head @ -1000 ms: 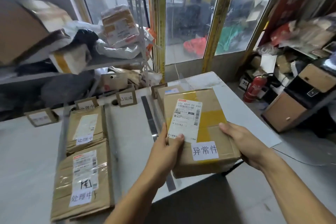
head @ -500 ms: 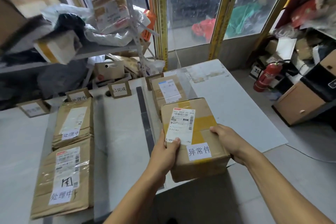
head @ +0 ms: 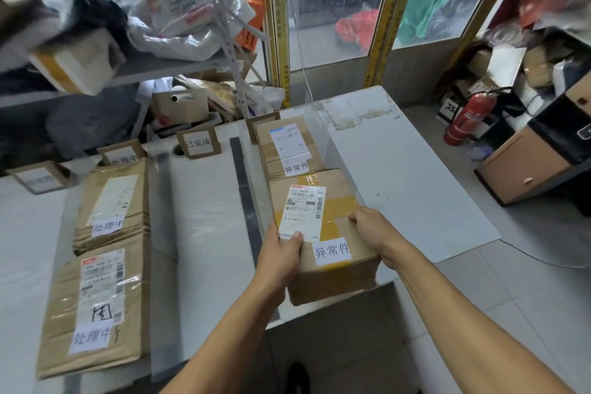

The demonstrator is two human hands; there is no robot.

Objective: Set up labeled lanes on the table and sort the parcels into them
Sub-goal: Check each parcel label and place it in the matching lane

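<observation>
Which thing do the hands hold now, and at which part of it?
The cardboard parcel: left hand at its left near edge, right hand at its right side.

White table (head: 399, 176): parcels (head: 112, 205), lane dividers (head: 246, 198), label signs (head: 199, 142).

Daylight coming through yellow-framed glass doors (head: 335, 3); grey tiled floor (head: 527, 265); cluttered metal shelf (head: 153, 65) left; red fire extinguisher (head: 467, 118) standing right beside cabinet (head: 524, 169).

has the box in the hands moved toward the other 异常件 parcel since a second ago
Yes. The held box has moved forward along the table, away from its near edge; its far edge now reaches the rear 异常件 parcel, which it previously overlapped in view.
</observation>
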